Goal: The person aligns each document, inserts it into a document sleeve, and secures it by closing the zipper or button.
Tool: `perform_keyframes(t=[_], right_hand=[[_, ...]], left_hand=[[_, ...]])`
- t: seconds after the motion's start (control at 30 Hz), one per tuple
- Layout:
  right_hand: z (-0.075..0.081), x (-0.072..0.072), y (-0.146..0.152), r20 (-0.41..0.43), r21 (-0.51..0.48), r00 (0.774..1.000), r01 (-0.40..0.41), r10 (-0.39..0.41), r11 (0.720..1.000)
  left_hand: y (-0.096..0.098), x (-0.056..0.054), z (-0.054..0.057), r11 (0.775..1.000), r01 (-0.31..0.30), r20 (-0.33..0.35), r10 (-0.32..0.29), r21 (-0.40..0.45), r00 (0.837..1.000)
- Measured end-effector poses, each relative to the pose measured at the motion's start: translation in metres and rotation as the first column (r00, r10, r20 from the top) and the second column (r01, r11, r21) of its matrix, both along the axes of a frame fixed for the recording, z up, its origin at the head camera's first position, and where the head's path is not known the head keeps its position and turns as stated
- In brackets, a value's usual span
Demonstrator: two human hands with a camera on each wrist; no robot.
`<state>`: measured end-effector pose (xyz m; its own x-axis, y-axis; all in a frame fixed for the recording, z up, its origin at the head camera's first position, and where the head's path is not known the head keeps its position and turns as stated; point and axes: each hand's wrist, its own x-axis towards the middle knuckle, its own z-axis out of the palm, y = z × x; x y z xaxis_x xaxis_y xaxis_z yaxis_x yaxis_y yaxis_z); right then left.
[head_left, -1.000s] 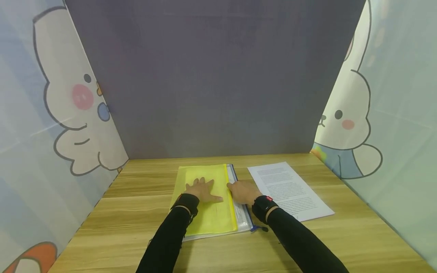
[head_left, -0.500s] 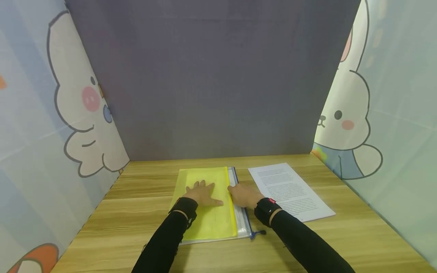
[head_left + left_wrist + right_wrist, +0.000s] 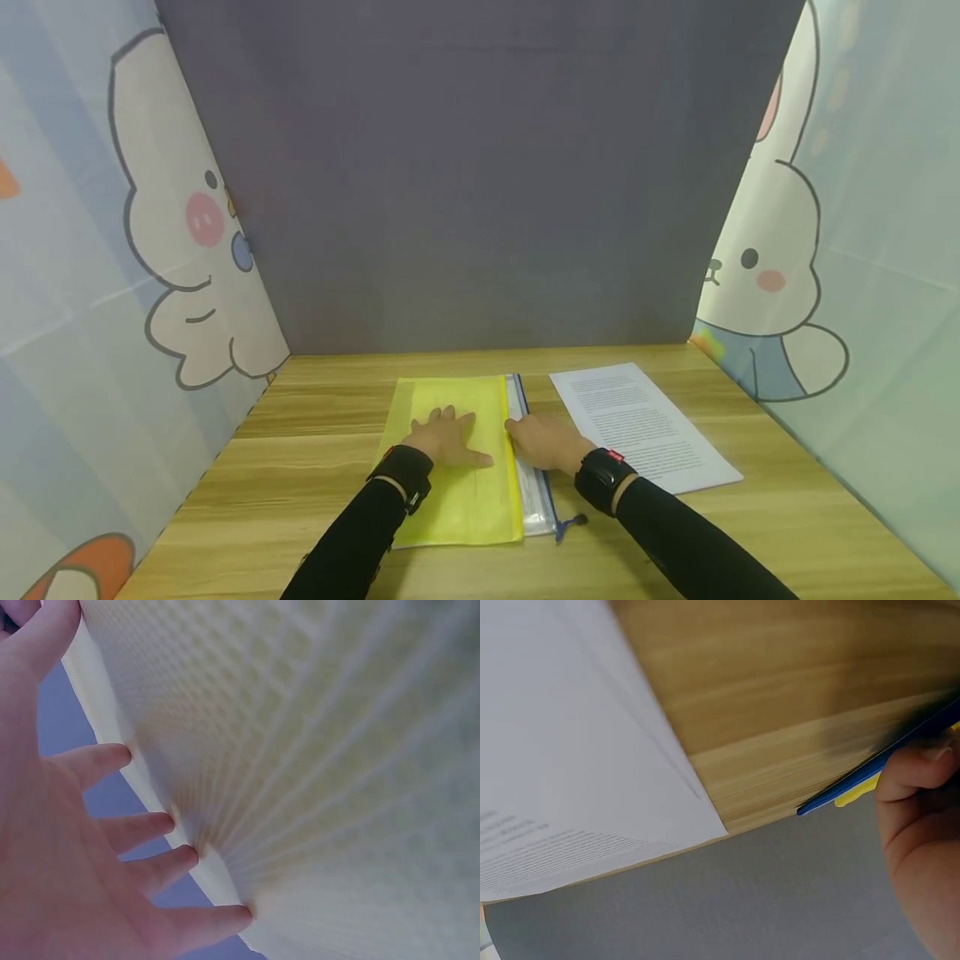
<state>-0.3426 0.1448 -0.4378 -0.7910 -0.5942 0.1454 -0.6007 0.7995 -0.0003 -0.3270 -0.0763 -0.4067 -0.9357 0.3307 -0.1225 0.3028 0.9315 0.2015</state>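
Observation:
A yellow zip folder [image 3: 450, 521] lies on a clear zip folder [image 3: 536, 504], whose blue-edged strip shows along the right side. My left hand [image 3: 444, 439] rests on the yellow folder with fingers spread; the left wrist view shows the fingertips [image 3: 186, 856] touching its mesh-patterned surface. At the yellow folder's right zip edge [image 3: 512, 467], my right hand [image 3: 546, 442] pinches with curled fingers. In the right wrist view the bent thumb [image 3: 922, 766] is beside the blue edge [image 3: 855, 778]; what lies under the fingers is hidden.
Printed white paper [image 3: 645, 425] lies to the right, partly behind the right wrist. A blue zip pull [image 3: 568, 525] sticks out at the clear folder's near right corner. The wooden table [image 3: 300, 450] ends at a dark grey backdrop [image 3: 480, 183], with printed curtains [image 3: 885, 250] at both sides.
Both folders have slid a little toward me with my hands, the yellow one slightly more than the clear one. The hands keep about the same places on the yellow folder.

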Motion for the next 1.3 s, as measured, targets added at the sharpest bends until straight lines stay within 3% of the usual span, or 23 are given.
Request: perform_keyframes(t=[0.2, 0.4, 0.6, 1.1, 1.3], right_hand=[[0.001, 0.008, 0.003, -0.046, 0.0, 0.998, -0.048, 0.048, 0.999], [0.005, 0.018, 0.007, -0.023, -0.014, 0.997, -0.08, 0.079, 0.997], [0.004, 0.019, 0.009, -0.02, 0.009, 0.996, -0.085, 0.086, 0.996], [-0.003, 0.006, 0.01, -0.033, -0.012, 0.994, -0.101, 0.101, 0.995], [-0.003, 0.002, 0.01, -0.028, -0.007, 0.997, -0.071, 0.071, 0.997]], left_hand=[[0.001, 0.009, 0.0, 1.0, 0.001, 0.005, -0.001, -0.004, 1.0], [0.002, 0.016, -0.003, 1.0, 0.016, 0.005, -0.016, 0.003, 1.0], [0.004, 0.021, -0.002, 1.0, 0.017, 0.007, -0.017, -0.014, 1.0], [0.006, 0.016, -0.005, 0.999, 0.011, 0.005, -0.011, -0.046, 1.0], [0.007, 0.013, -0.008, 0.998, 0.013, 0.008, -0.012, -0.055, 1.0]])
